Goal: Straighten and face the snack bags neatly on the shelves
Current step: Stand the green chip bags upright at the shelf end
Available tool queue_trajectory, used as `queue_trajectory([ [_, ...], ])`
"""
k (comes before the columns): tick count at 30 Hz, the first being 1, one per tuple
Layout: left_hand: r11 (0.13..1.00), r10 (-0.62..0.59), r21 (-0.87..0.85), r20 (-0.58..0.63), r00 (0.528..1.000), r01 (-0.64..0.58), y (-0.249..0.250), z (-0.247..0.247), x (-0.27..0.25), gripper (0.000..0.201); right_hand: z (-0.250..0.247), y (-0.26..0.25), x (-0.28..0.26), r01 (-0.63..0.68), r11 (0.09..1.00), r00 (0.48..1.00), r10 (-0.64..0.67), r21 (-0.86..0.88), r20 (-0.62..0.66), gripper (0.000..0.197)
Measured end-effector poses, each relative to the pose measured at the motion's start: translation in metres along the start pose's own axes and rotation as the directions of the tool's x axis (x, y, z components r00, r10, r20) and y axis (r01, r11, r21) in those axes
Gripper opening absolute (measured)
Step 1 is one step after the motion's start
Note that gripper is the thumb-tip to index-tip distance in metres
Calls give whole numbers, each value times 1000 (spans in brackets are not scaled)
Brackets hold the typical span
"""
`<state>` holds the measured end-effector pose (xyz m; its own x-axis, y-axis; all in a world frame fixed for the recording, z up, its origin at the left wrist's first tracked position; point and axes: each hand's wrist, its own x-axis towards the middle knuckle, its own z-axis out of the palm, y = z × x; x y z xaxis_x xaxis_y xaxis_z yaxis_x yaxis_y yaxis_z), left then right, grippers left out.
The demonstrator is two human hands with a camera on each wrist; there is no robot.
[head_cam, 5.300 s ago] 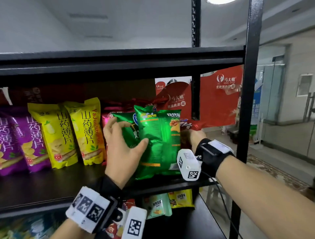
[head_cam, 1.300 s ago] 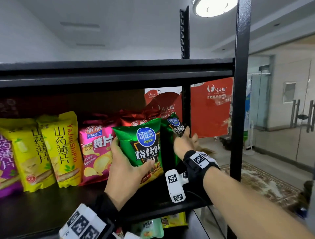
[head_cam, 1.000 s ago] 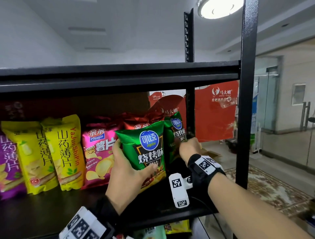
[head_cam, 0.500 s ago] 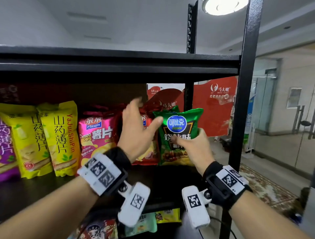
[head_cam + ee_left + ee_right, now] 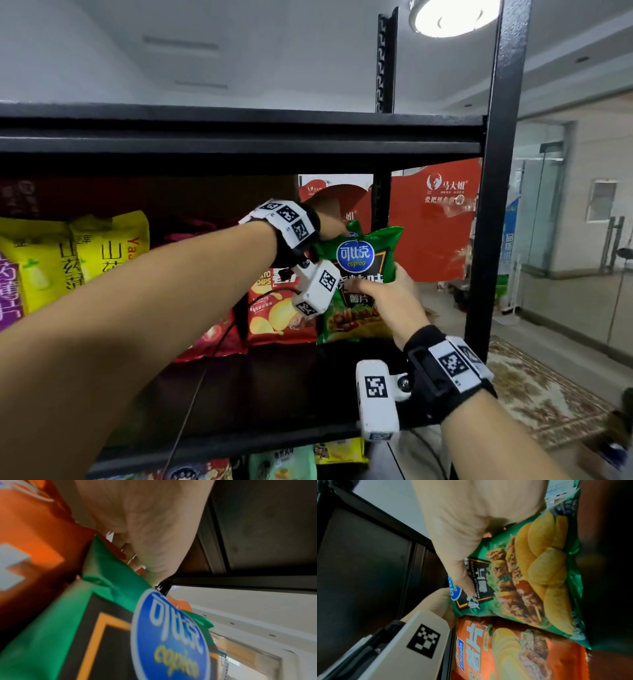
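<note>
Midway, I judge: my right hand (image 5: 394, 301) pinches the green bag (image 5: 359, 274) upright; left hand (image 5: 330, 224) reaches behind it, grip hidden; the red bags (image 5: 274, 308) remain unfaced

1. The Copico bag (image 5: 359, 284) stands at the shelf's (image 5: 274, 394) right end, near the front post (image 5: 493, 205).
2. Just left of it – a chips bag (image 5: 274, 308), touching.
3. Two yam bags (image 5: 113, 246) stand side by side toward the left end.
4. The right hand (image 5: 394, 301) is before the Copico bag; the left hand (image 5: 329, 222) reaches behind its top.
5. More bags (image 5: 339, 452) lie on the shelf below.
</note>
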<state>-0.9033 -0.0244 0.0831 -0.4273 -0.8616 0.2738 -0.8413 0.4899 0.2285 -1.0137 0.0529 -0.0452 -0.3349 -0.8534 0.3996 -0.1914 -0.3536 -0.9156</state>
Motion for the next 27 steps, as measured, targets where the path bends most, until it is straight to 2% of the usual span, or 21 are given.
queue_trajectory([
  [4, 993, -13, 118, 34, 999, 9, -1, -3, 14, 43, 0, 6, 2, -3, 999, 999, 1, 35, 50, 52],
  [6, 976, -15, 218, 69, 997, -1, 2, -3, 18, 40, -1, 9, 2, -3, 999, 998, 0, 52, 70, 53],
  [9, 944, -15, 329, 124, 992, -27, 5, -2, 26, 37, -4, 12, 3, 2, 998, 997, -7, 60, 77, 44],
  [11, 922, 27, 381, 117, 993, -70, 6, -1, 32, 42, -6, 13, 3, -18, 998, 998, 15, 59, 56, 42],
  [14, 896, 101, 420, 128, 987, -146, 7, -1, 35, 40, -7, 14, 3, -47, 998, 999, 47, 51, -2, 40],
  [18, 889, 151, 418, 122, 981, -189, 3, 1, 36, 50, -8, 9, 4, -31, 999, 995, 31, 9, -92, 59],
  [21, 905, 152, 388, 83, 985, -172, 0, 1, 33, 60, -8, 8, 3, -58, 996, 996, 62, 70, -65, 56],
  [23, 921, 157, 353, 54, 986, -166, -1, -1, 31, 64, -7, 9, 1, -62, 992, 997, 66, 111, -34, 62],
  [25, 937, 182, 301, 8, 983, -176, -3, -3, 30, 60, -4, 10, -1, -60, 994, 998, 61, 89, -10, 82],
  [26, 945, 194, 274, -26, 981, -180, -4, -5, 28, 55, -3, 11, 0, -67, 995, 998, 68, 69, -10, 87],
  [27, 950, 207, 254, -71, 976, -183, -5, -8, 25, 49, -1, 12, 1, -70, 997, 997, 71, 45, -15, 82],
])
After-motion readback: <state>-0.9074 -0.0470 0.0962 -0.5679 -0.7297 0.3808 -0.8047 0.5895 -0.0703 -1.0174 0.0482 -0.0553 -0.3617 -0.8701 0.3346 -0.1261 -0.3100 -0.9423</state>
